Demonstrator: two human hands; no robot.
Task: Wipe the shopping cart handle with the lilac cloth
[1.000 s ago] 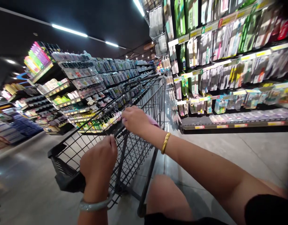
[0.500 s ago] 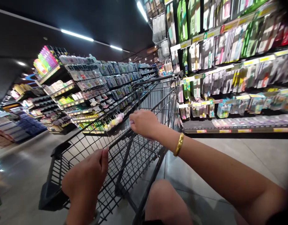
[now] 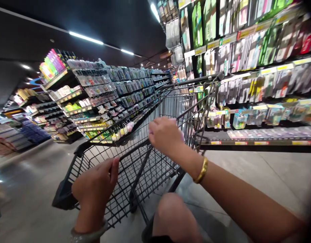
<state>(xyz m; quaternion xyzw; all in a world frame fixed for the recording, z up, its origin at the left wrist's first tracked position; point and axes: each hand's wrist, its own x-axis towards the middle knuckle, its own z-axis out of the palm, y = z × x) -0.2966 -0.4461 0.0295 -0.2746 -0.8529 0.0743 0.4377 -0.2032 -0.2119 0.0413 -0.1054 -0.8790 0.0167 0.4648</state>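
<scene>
A dark wire shopping cart (image 3: 142,172) stands at an angle in front of my knees, its side facing me. My left hand (image 3: 96,182) is closed round the cart's near top rail, toward its left end. Farther along the same rail is my right hand (image 3: 167,135), its fingers curled over the rail and partly hidden behind the knuckles. A gold bangle (image 3: 202,170) circles the right wrist, and a pale bracelet (image 3: 89,233) sits on the left. Through the wire mesh the cart's basket shows grey floor and no goods that I can make out.
A tall shelf rack (image 3: 246,81) of hanging packaged goods rises close on the right. Across the aisle stands a long stocked shelf (image 3: 105,98). Stacked blue goods (image 3: 31,131) lie at far left. My bare knee (image 3: 174,216) is just below the cart, above the grey tiled floor (image 3: 246,182).
The cart has shifted to the right and swung a little, its far bar now overlapping the right rack. My right hand has moved right with it; my left hand moved slightly.
</scene>
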